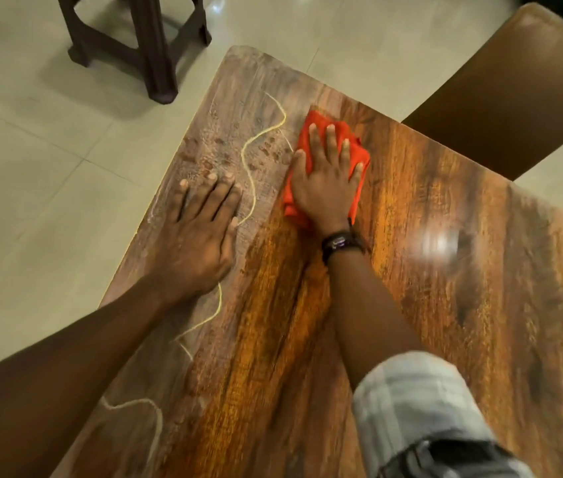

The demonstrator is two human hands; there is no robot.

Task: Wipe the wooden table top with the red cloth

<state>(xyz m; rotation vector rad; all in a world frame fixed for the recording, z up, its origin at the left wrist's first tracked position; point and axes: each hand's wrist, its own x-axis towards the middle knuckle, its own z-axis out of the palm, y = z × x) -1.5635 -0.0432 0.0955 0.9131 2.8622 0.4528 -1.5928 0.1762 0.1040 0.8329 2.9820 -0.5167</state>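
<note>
The wooden table top point(428, 305) fills the middle and right of the head view. My right hand point(328, 181) presses flat with spread fingers on the folded red cloth point(355, 146) near the table's far end. Flat on the wood near the left edge rests my left hand point(200, 229), fingers straight, holding nothing. Left of the cloth the surface looks dull and dusty, with finger smudges and a pale wavy line point(250, 157) running along it. Right of that line the wood is glossy and dark orange.
A dark brown stool point(149, 46) stands on the tiled floor point(31, 150) beyond the table's far left corner. A brown chair seat point(514, 91) sits at the far right edge. A black band is on my right wrist.
</note>
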